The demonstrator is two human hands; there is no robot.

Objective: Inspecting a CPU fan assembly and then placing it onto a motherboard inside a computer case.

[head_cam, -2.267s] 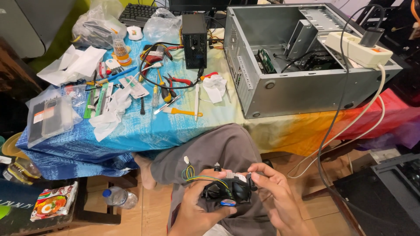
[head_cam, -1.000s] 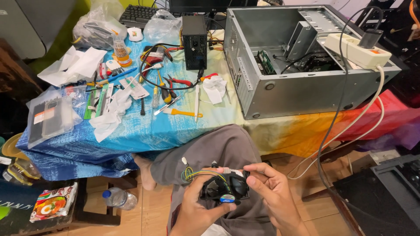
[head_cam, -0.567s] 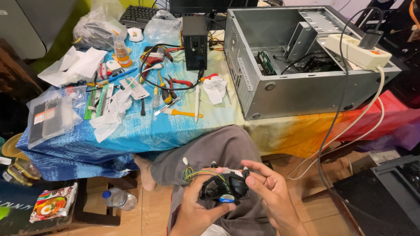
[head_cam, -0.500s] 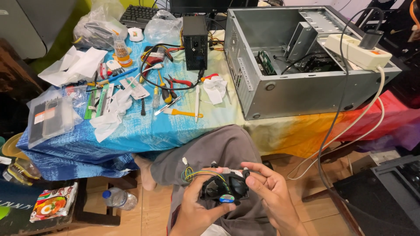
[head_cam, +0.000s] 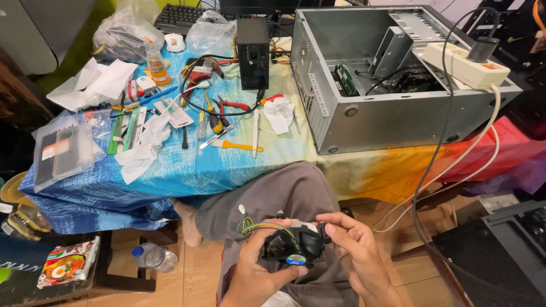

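Note:
A black round cooler fan (head_cam: 293,248) with thin coloured wires (head_cam: 248,226) sits over my lap at the bottom centre. My left hand (head_cam: 254,275) grips it from below and the left, thumb across its lower edge. My right hand (head_cam: 354,253) holds its right side, fingers curled on the rim and a clip. The wires loop off to the left and end in a small white plug (head_cam: 242,209).
An open grey computer case (head_cam: 387,116) lies on the cloth-covered table (head_cam: 187,170), with a power strip (head_cam: 463,63) on its edge. A black power supply (head_cam: 252,52), pliers, screwdrivers, tissues and plastic bags crowd the table. A water bottle (head_cam: 153,257) lies on the floor.
The fan has stayed over my lap. My right hand's fingers have shifted along its right rim and the fan has turned slightly in my grip.

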